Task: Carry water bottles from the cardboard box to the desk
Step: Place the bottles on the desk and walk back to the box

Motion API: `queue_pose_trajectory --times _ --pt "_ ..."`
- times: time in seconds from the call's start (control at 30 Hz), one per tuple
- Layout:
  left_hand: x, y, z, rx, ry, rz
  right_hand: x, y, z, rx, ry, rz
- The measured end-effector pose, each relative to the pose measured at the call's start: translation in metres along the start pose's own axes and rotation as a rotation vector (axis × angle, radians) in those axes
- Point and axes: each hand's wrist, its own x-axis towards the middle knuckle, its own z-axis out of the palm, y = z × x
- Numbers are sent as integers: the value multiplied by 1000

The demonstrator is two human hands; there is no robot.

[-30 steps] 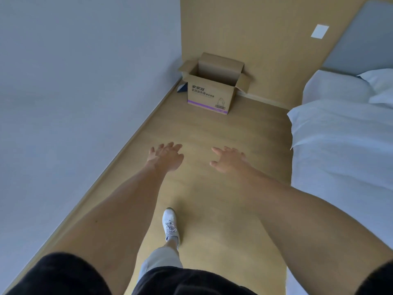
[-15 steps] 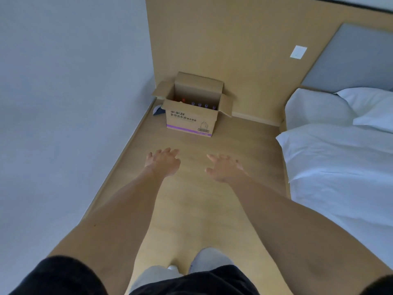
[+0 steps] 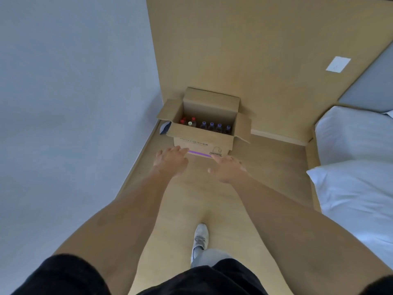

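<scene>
Head camera view, looking down a wooden floor (image 3: 265,173). An open brown cardboard box with a purple stripe (image 3: 202,141) sits in the corner against the tan wall, holding upright bottles with purple, red and pale caps (image 3: 211,126). Both bare arms reach forward: left hand (image 3: 171,160) and right hand (image 3: 227,169) have fingers spread wide, holding nothing, just short of the box. A white-sheeted bed (image 3: 353,177) lies right.

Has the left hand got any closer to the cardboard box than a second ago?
Yes. The left hand now reaches the cardboard box front in view, gap closed.
</scene>
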Motion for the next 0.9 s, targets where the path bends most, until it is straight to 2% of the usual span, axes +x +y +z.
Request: queue_pose_trajectory --times 0.33,0.53,0.9 --pt "167 -15 -60 -45 27 -14 155 9 -101 0 -23 -7" --pt "268 -36 -66 -90 54 20 234 19 -127 -20 -49 54" --pt "489 -78 -78 -163 -47 137 418 23 -171 76 -121 200"
